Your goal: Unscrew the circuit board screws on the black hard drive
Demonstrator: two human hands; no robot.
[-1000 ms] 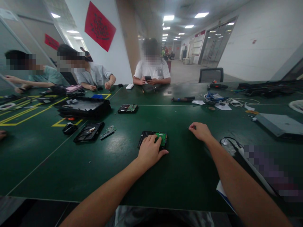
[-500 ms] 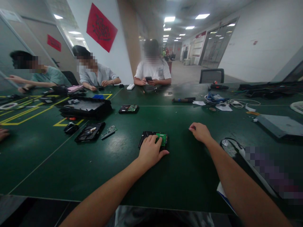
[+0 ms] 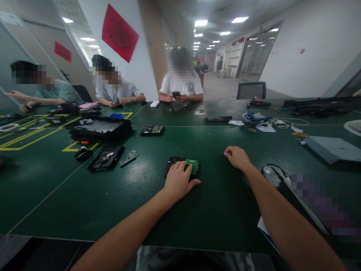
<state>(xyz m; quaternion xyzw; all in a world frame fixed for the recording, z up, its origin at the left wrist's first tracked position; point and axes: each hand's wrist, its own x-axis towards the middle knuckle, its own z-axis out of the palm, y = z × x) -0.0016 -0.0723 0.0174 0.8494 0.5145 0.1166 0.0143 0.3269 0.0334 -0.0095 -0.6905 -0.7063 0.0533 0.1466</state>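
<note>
My left hand [image 3: 178,180] lies over a hard drive [image 3: 169,165] in the middle of the table, fingers spread across its top and the thumb apart on the near right side. The drive is black with a green circuit board [image 3: 193,162] facing up; my palm hides its near part. To the right, my right hand [image 3: 236,156] is low over the table, with its fingertips pinched together. Whatever may be between them is too small or hidden to name.
Left of the drive lie a loose circuit board [image 3: 129,158], an opened black casing [image 3: 106,157] and a large black tray [image 3: 100,128]. A second hard drive [image 3: 152,130] sits further back. On the right are a grey metal box [image 3: 332,146], cables [image 3: 255,116] and a screwdriver-like tool [image 3: 217,119].
Both my hands keep their places, and the view shifts very slightly. Another person's hand at the far left edge has moved almost out of sight.
</note>
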